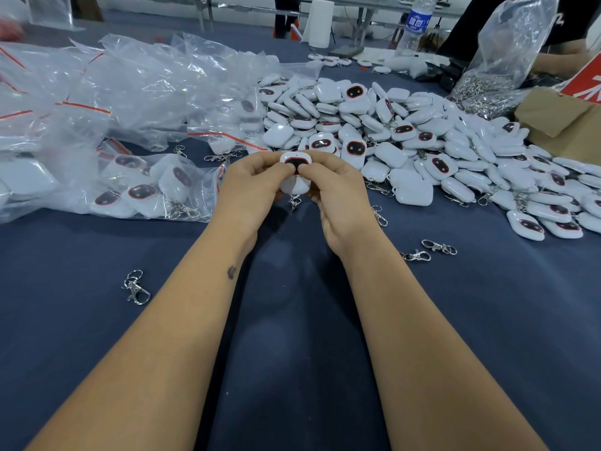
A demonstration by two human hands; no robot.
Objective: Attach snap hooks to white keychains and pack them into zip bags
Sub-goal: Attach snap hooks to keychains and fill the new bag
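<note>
2 hands: 1 white keychain [295, 172] is gripped between the left hand [252, 187] and the right hand [336, 190], thumbs pinched on its dark face, above the blue table [292, 353]
Grip state: both hands are clenched around the same keychain; neither is released
Snap hook [294, 201]: metal is seen hanging just below the held keychain; whether it is fully clipped on cannot be told
Step judged: the hook is probably being seated or checked before bagging
How it is done well: the body should be kept steady by the left hand while the clasp is pressed through the loop by the right, and a light tug given so closure is confirmed
Supply: loose hooks [136, 288] are lying near on the cloth; the keychain pile [406, 141] is heaped beyond the hands
Zip bags [130, 92]: stacked to the left, some already filled [140, 190], within easy reach for packing
</note>
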